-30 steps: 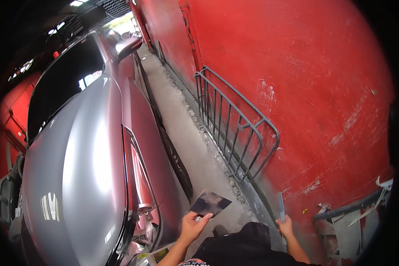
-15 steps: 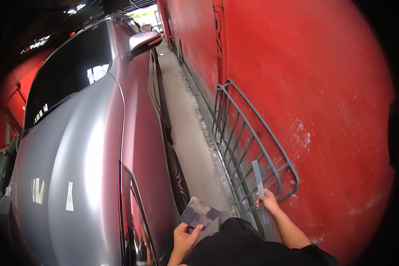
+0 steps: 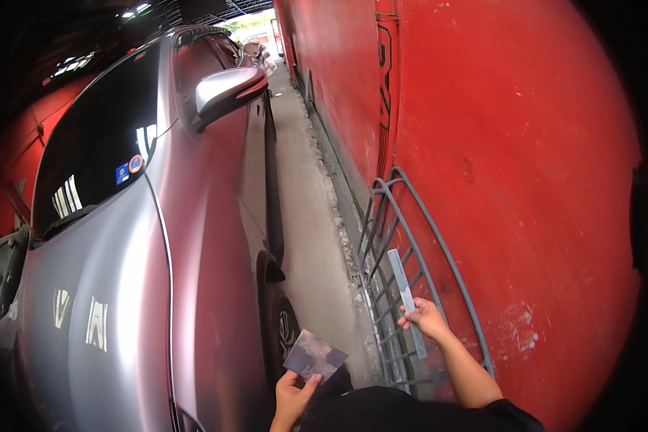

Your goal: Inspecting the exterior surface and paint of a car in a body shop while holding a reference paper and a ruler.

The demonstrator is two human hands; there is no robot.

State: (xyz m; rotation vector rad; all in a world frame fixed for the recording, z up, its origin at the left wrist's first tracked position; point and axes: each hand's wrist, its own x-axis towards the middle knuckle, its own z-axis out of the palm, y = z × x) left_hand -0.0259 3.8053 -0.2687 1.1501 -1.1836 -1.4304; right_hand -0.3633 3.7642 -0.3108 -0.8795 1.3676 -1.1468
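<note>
Within left hand (image 3: 294, 395), pinched sheet (image 3: 315, 355), jutting forward

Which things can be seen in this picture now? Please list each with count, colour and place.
Car: 1, silver with reddish sheen, left side
Side mirror: 1, silver, on the car's near side
Windscreen stickers: 2, one blue, one orange-rimmed, lower windscreen corner
Wheel: 1, dark, beyond the square sheet
Wall: 1, red, right side
Barred metal frame: 1, grey, by the wall
Walkway: 1, grey, between car and wall
Square sheet: 1, dark with paler patches, in left hand
Flat strip: 1, pale blue-grey, in right hand
Far-end things: too small to tell
Left hand: 1, bare, lower centre
Right hand: 1, bare, before the frame
</note>
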